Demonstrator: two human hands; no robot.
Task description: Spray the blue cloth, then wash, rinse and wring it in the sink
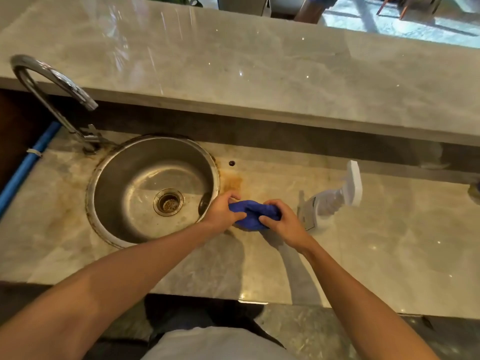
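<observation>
Head view: one wide-angle frame, looking down over a stone counter and a round sink.

Blue cloth (253,213): bunched into a crumpled wad, held over the lower counter just beside the sink rim, at about 3 o'clock of the drain; its underside appears close to the counter, but contact cannot be told.

Left hand (222,213): placed at the 9 o'clock end of the cloth; fingers curled round that end, thumb pressed against the fabric.

Right hand (281,220): placed at the 3 o'clock end of the cloth; fingers and thumb curled round it, the fabric gathered in the grasp.

Sink (104,175): round steel bowl set into the lower counter, rim stained; the left wrist is seen over its 4 o'clock edge.

Drain (168,202): metal strainer near the bowl's middle.

Tap (49,85): chrome gooseneck, based at 10 o'clock of the sink, spout arched over toward the bowl; no water is seen running.

Spray bottle (335,201): clear body with a white trigger head, standing on the counter near the cloth at its 3 o'clock, apart from the right hand.

Lower counter (389,242): pale marble, with a brown stain at 12 o'clock of the cloth.

Raised ledge (233,81): glossy stone shelf along the far side.

Blue pipe (31,162): seen at the left edge, running diagonally.
</observation>
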